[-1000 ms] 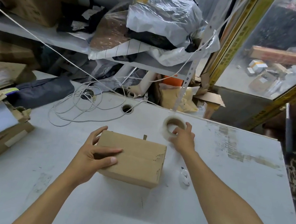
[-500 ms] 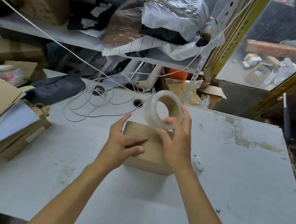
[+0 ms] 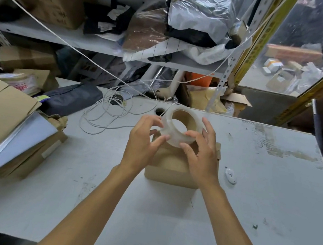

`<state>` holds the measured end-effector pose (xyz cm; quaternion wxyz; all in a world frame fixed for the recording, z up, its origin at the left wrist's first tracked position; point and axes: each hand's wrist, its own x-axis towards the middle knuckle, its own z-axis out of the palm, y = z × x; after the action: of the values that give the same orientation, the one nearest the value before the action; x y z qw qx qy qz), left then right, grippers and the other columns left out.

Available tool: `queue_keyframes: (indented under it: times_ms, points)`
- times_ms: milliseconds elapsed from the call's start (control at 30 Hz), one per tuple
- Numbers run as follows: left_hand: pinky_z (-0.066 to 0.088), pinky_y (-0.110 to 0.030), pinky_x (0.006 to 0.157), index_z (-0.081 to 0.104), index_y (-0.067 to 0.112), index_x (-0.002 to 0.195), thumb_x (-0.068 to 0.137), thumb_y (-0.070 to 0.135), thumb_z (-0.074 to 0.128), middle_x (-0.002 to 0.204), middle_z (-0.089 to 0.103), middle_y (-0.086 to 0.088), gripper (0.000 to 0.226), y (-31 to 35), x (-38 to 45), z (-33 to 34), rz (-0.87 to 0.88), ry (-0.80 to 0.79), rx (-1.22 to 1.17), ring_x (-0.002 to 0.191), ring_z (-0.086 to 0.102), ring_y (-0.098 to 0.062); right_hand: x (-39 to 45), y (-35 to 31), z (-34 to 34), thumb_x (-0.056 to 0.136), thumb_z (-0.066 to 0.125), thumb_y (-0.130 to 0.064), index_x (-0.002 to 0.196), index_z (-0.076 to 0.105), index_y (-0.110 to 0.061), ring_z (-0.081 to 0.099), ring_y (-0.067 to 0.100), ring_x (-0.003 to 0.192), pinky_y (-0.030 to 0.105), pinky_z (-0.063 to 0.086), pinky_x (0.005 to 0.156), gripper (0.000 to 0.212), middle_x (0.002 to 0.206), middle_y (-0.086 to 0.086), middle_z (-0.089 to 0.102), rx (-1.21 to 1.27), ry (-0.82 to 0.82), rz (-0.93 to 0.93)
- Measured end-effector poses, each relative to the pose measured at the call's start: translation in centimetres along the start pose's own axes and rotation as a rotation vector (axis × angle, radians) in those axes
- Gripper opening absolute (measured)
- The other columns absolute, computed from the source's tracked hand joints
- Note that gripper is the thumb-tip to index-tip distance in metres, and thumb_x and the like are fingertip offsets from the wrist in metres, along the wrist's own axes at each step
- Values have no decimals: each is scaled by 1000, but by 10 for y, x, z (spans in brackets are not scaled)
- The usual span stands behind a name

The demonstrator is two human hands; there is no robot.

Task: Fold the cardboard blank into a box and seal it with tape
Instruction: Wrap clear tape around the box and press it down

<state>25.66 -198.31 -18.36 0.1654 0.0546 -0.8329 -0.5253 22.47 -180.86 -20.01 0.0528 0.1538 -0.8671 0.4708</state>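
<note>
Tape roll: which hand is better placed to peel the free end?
Probably left. The right hand grips the tape roll from the side and underneath, bearing it above the box. The left hand only pinches the rim with its fingertips, free to pick.

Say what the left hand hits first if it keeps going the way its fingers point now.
The left hand points forward and right, fingers already touching the tape roll, so the roll comes first. Past it lies the right hand on the roll's other side. Depth is unclear from one view.

Two bare forearms, no sleeves, left hand (image 3: 144, 140) and right hand (image 3: 201, 154) ungloved, without rings or watch.
</note>
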Motion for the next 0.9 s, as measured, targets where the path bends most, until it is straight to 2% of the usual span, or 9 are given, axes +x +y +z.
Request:
queue_keyframes:
  times_ms: [100, 200, 267, 367, 467, 600, 700, 800, 900]
  points:
    - [55, -24, 88, 62, 13, 87, 89, 9, 70, 113, 63, 2, 9, 0, 3, 0, 15, 13, -17, 112, 60, -6, 2, 0, 0, 93, 67, -23, 113, 67, -22, 19, -14, 139, -3, 19, 101, 20, 158, -6, 27, -5, -2, -25]
    - [54, -25, 81, 60, 19, 79, 91, 9, 66, 110, 70, 5, 16, 4, 5, 1, -95, 22, -86, 105, 64, -5, 2, -2, -1, 95, 57, -42, 116, 60, -36, 24, -3, 143, 15, 28, 109, 23, 159, -4, 29, 10, 6, -80]
    - [53, -26, 78, 59, 17, 77, 91, 12, 65, 109, 72, 7, 16, 6, 5, 3, -183, 11, -102, 97, 68, -6, 1, -5, -3, 90, 58, -49, 118, 57, -39, 23, -2, 144, 10, 28, 107, 30, 161, -4, 26, 27, -7, -72]
    - [54, -28, 79, 60, 13, 79, 91, 15, 64, 101, 73, 8, 13, 7, 4, 3, -279, 2, -158, 91, 71, -12, -1, -5, -6, 74, 79, -48, 132, 45, -35, 19, -4, 146, -3, 20, 101, 69, 163, -4, 20, 80, 9, -20]
    - [58, -36, 78, 59, 14, 79, 91, 20, 62, 80, 69, 3, 13, 7, 5, -1, -330, -9, -213, 77, 69, -18, -4, 1, -7, 68, 83, -50, 146, 33, -25, 25, 6, 146, 11, 27, 112, 96, 162, -2, 24, 85, 60, -63]
    - [59, -25, 68, 55, 5, 84, 99, 8, 55, 75, 58, -16, 15, 8, 5, -12, -389, -64, -305, 75, 65, -20, -5, -1, -4, 81, 63, -66, 146, 30, -21, 38, 17, 142, 32, 46, 106, 86, 157, 5, 33, 109, 47, -174]
    - [61, -29, 70, 54, 6, 85, 100, 10, 54, 84, 63, -27, 15, 8, 3, -15, -405, -80, -267, 86, 71, -28, -5, -7, -5, 77, 61, -73, 148, 27, -25, 49, 5, 131, 18, 49, 96, 92, 156, 0, 32, 164, -28, -153]
    - [62, -41, 78, 54, 14, 82, 99, 16, 55, 82, 65, -13, 17, 7, 4, -15, -401, -79, -189, 89, 71, -28, -4, -9, -8, 68, 65, -78, 145, 27, -32, 43, -10, 129, 5, 38, 95, 97, 153, -6, 35, 203, -74, -107]
    - [55, -36, 71, 54, 20, 80, 97, 22, 56, 71, 59, 2, 17, 8, 5, -14, -338, -67, -39, 74, 62, -21, -3, -8, -10, 62, 64, -82, 133, 34, -40, 47, -8, 125, 8, 42, 90, 88, 143, -4, 47, 319, -55, -32]
